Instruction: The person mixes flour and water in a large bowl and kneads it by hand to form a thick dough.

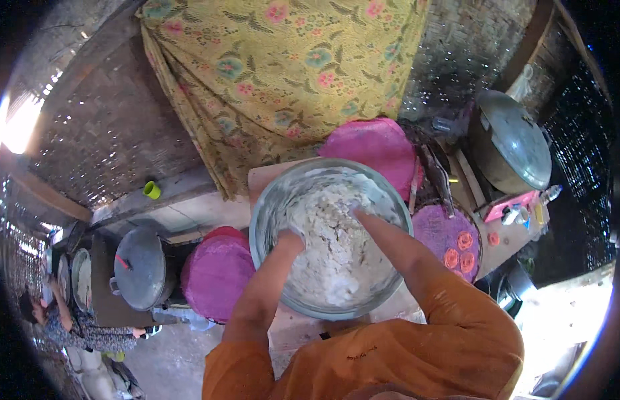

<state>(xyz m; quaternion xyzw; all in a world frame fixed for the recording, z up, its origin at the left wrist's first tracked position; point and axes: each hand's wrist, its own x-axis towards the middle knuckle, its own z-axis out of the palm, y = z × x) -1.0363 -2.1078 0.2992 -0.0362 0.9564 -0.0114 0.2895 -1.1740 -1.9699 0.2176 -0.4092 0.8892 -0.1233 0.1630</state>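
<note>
Floury mixture (pixel 333 247) around both wrist-deep hands (pixel 292 239), forearms (pixel 260 293) slanted inward.

Left hand (pixel 292 238) and right hand (pixel 358 213) in floury mixture (pixel 337 263); basin (pixel 340 314) around

So the basin (pixel 337 314) is a big round one, wide and deep, greyish blue-green, sitting upright just about dead centre of the view on a pale flat surface (pixel 261 175). Can't tell if it's metal or plastic. Inside there's a heap of off-white floury mixture (pixel 331 257), pretty uneven: crumbly beige-grey lumps through the middle and up toward 12 o'clock, with a whiter, drier-looking powdery patch down at 6. It's spread across most of the bottom, and there's a pale coating smeared up the inner wall around 1 to 2 o'clock.
</note>
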